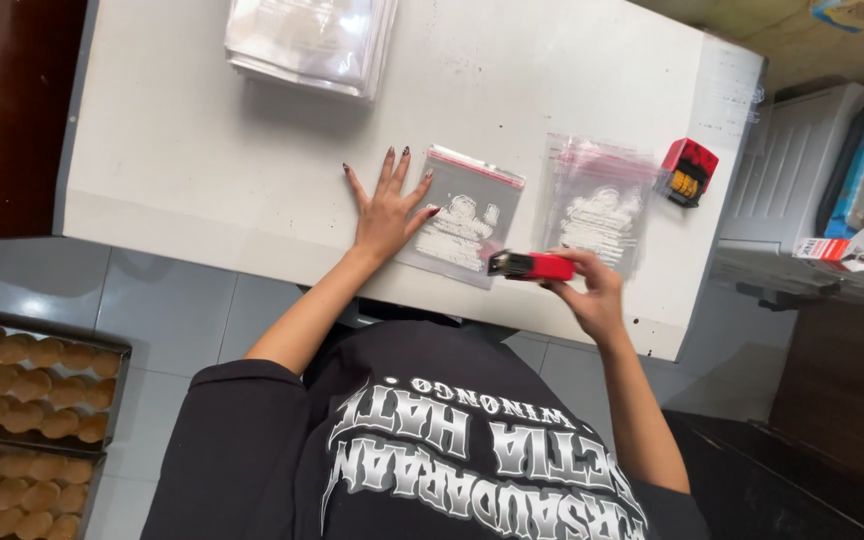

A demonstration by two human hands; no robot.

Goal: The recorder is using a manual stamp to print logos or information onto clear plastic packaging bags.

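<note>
right hand point(592, 295) clamped on red stamper point(534, 266), long axis left-right, over near corner of clear printed bag point(464, 215) | left hand point(387, 210) fingers spread flat, pinning bag's left edge to white bench point(202, 150) | second bag point(597, 200) beyond, right

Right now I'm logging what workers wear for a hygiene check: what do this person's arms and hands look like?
Both arms are bare from the elbow down: no gloves, no watch or bracelets visible. The left hand has long, pointed nails painted dark. The right hand shows no rings; its nails are not clear. Short sleeves of a black T-shirt with white lettering end above the elbows.
</note>
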